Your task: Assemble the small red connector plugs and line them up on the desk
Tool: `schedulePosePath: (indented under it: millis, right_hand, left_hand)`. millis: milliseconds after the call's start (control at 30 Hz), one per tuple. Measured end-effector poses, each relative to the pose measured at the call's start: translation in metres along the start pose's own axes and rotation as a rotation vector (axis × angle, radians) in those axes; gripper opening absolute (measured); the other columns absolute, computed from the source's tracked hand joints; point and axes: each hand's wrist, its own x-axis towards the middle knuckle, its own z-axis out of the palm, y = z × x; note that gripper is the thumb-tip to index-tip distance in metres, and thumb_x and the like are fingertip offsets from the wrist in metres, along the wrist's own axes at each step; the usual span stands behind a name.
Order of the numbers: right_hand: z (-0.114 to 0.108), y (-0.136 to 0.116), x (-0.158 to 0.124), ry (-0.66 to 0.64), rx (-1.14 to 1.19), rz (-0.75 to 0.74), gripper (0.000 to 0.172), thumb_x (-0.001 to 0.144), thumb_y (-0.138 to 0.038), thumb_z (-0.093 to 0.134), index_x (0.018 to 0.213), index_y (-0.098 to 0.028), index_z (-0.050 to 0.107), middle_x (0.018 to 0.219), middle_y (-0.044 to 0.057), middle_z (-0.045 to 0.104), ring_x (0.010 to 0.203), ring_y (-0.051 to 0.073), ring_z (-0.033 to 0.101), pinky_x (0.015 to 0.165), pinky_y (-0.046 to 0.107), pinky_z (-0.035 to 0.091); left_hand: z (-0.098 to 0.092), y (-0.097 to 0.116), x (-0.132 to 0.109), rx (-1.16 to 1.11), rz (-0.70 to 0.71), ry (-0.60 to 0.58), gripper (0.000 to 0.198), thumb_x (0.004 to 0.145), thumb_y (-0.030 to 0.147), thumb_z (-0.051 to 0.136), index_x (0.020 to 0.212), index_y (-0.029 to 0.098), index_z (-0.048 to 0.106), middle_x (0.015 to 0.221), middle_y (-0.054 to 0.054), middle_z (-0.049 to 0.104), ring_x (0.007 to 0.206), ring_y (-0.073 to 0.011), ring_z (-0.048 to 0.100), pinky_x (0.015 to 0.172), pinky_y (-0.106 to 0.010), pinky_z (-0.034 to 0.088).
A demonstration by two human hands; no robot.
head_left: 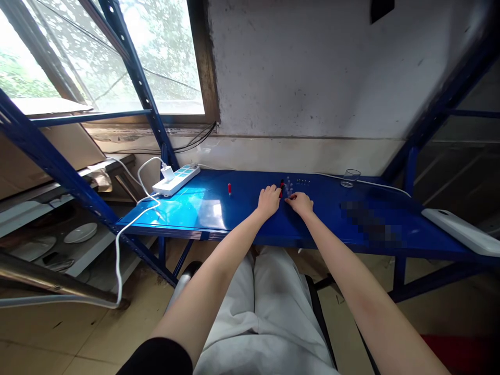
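Over the middle of the blue tabletop, my left hand is closed with its fingers curled around a small red-and-black piece, partly hidden by them. My right hand faces it from the right, thumb and fingertips pinched together; what sits between them is too small to make out. Just beyond both hands stands a cluster of small clear pieces. Behind and right of it, several tiny pieces lie in rows. A small red piece with a pale end stands apart on the left.
A white power strip with a plugged-in charger lies at the table's left end, its cable hanging off the edge. Toward the back right stands a clear glass. A blurred dark item and a white device lie farther right.
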Motion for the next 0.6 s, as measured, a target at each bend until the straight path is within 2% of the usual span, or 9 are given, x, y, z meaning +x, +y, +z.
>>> schedulePosePath:
  millis: [133,267,433,500,600]
  right_hand:
    - [0.002,-0.002,0.002,0.020,0.053,0.041,0.022,0.073,-0.040,0.060,0.085,-0.022,0.066,0.091,0.006,0.067,0.091,0.025,0.058,0.076,0.036,0.037]
    - [0.005,-0.001,0.000,0.054,0.061,0.002,0.016,0.074,-0.037,0.059,0.077,-0.022,0.065,0.083,0.005,0.067,0.082,0.023,0.058,0.072,0.034,0.036]
    - [0.009,0.001,-0.006,0.221,-0.066,-0.243,0.014,0.078,-0.029,0.053,0.073,-0.020,0.063,0.076,0.006,0.064,0.076,0.021,0.055,0.065,0.031,0.032]
    - [0.010,0.001,-0.009,0.269,-0.125,-0.343,0.014,0.079,-0.026,0.051,0.074,-0.019,0.062,0.078,0.007,0.064,0.077,0.021,0.054,0.065,0.031,0.031]
    - [0.010,0.000,-0.013,0.297,-0.183,-0.416,0.014,0.081,-0.023,0.049,0.075,-0.017,0.061,0.079,0.008,0.063,0.080,0.022,0.054,0.066,0.031,0.030]
  left_hand:
    - [0.004,-0.003,0.002,-0.072,-0.051,0.043,0.017,0.087,0.019,0.042,0.097,0.015,0.055,0.100,-0.009,0.057,0.094,-0.0210,0.051,0.077,-0.033,0.040]
    - [0.004,-0.010,-0.002,-0.183,-0.091,0.113,0.012,0.086,0.020,0.045,0.091,0.016,0.056,0.093,-0.007,0.059,0.088,-0.0192,0.052,0.072,-0.031,0.041]
    - [-0.006,-0.020,-0.010,-0.362,-0.062,0.252,0.010,0.085,0.022,0.049,0.089,0.016,0.056,0.089,-0.005,0.060,0.084,-0.0165,0.053,0.070,-0.029,0.042]
    - [-0.011,-0.023,-0.012,-0.420,-0.030,0.280,0.009,0.084,0.023,0.051,0.088,0.017,0.056,0.087,-0.004,0.060,0.083,-0.0158,0.053,0.071,-0.029,0.042]
    - [-0.014,-0.025,-0.014,-0.475,-0.015,0.298,0.007,0.083,0.022,0.054,0.086,0.017,0.057,0.086,-0.004,0.061,0.082,-0.0155,0.053,0.072,-0.029,0.043]
